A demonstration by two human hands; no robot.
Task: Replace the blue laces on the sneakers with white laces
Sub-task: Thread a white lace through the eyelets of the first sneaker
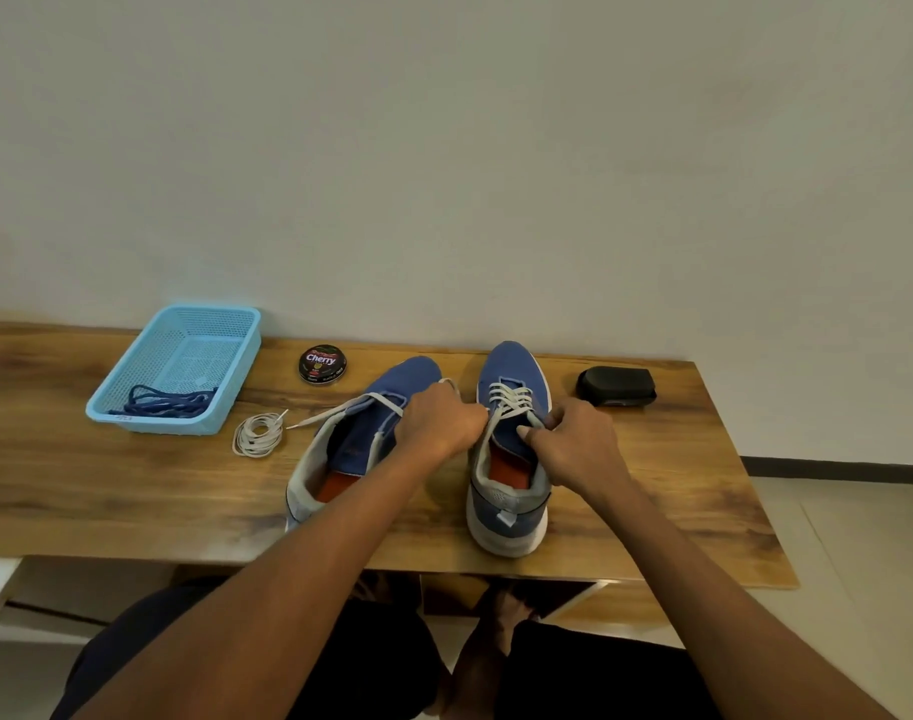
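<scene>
Two blue sneakers stand side by side on the wooden table. The right sneaker (511, 444) carries a white lace (509, 400) crossed through several eyelets. My left hand (438, 420) grips one end of that lace beside the shoe's left side. My right hand (573, 444) pinches the other end at the shoe's top right eyelets. The left sneaker (363, 433) has no lacing; a loose white lace end (334, 410) lies across it. A coiled white lace (258, 434) rests left of it. Blue laces (163, 402) lie in the light blue basket (132, 379).
A round Cherry shoe polish tin (322, 364) sits behind the left sneaker. A black shoe brush (616, 387) lies at the back right. The wall runs right behind the table. The table's front edge is close to my legs.
</scene>
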